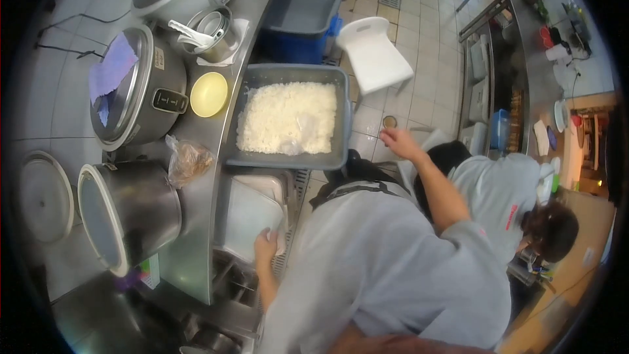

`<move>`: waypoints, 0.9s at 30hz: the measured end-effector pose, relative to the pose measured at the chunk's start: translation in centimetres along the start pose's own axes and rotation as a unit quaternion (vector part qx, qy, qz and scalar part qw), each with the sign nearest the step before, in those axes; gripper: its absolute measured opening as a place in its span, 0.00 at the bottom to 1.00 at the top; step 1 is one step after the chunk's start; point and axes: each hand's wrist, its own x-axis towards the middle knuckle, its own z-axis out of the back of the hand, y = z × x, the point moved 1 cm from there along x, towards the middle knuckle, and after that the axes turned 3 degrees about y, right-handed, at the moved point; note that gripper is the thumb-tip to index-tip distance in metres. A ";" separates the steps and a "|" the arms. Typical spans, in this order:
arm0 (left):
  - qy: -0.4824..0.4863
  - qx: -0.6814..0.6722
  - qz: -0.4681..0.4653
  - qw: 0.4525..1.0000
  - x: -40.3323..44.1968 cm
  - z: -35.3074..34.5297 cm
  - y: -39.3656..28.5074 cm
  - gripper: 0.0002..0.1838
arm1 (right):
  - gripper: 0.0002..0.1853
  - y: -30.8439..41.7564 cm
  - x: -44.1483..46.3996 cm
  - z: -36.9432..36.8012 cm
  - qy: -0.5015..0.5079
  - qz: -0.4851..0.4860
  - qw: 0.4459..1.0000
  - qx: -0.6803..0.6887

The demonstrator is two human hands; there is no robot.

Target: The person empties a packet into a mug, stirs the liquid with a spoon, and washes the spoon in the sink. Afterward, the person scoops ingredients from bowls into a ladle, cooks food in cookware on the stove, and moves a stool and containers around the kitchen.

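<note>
A grey tub [346, 118] filled with white rice [288, 115] stands beside the steel counter; some clear plastic lies on the rice. Below it in the view, my left hand [265, 246] grips the near edge of a pale, flat, translucent lid [246, 219], which lies over a tray. My right hand [397, 141] is raised to the right of the tub with its fingers pinched together. At its fingertips is a small round object [390, 121], too small to make out. Neither hand touches the rice.
On the counter [196, 216] are large cookers [134, 92], a yellow bowl [209, 94], a steel pot with white-handled utensils [213, 29] and a bagged item [189, 162]. Beyond are an empty grey tub [304, 3] and a white chair [373, 52]. A co-worker [501, 187] bends close on the right.
</note>
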 end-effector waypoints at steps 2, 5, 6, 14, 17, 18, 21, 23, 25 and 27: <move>-0.012 0.006 -0.019 1.000 0.3 2.4 -5.6 0.26 | 0.19 0.2 -0.4 -0.5 0.067 0.033 0.996 -0.048; -0.093 -0.044 -0.103 0.989 2.7 3.4 -9.1 0.23 | 0.20 -2.7 0.5 -1.0 0.058 -0.018 0.998 -0.003; -0.120 -0.055 -0.140 0.981 3.5 3.6 -10.0 0.21 | 0.21 -4.0 0.9 -0.9 0.044 -0.052 0.996 0.052; -0.214 -0.045 -0.354 0.909 14.2 7.2 -30.2 0.14 | 0.22 -5.4 4.3 4.7 0.016 -0.102 0.990 0.092; -0.243 0.027 -0.433 0.867 20.9 8.3 -38.4 0.18 | 0.22 -7.2 6.6 6.4 0.054 -0.134 0.983 0.115; -0.261 0.046 -0.442 0.857 23.3 8.5 -40.8 0.20 | 0.22 -7.7 7.6 7.1 0.055 -0.134 0.983 0.113; -0.284 0.095 -0.402 0.866 30.4 9.3 -46.9 0.28 | 0.23 -10.2 10.7 8.5 0.073 -0.155 0.974 0.146; -0.298 0.142 -0.389 0.860 34.7 9.7 -49.6 0.30 | 0.24 -13.1 13.3 9.4 0.086 -0.176 0.973 0.122; -0.282 0.222 -0.366 0.858 38.8 11.0 -52.9 0.33 | 0.24 -17.1 16.3 10.2 0.141 -0.193 0.965 0.107; -0.253 0.285 -0.339 0.860 43.8 12.0 -54.3 0.36 | 0.23 -18.8 19.9 11.6 0.093 -0.198 0.965 0.143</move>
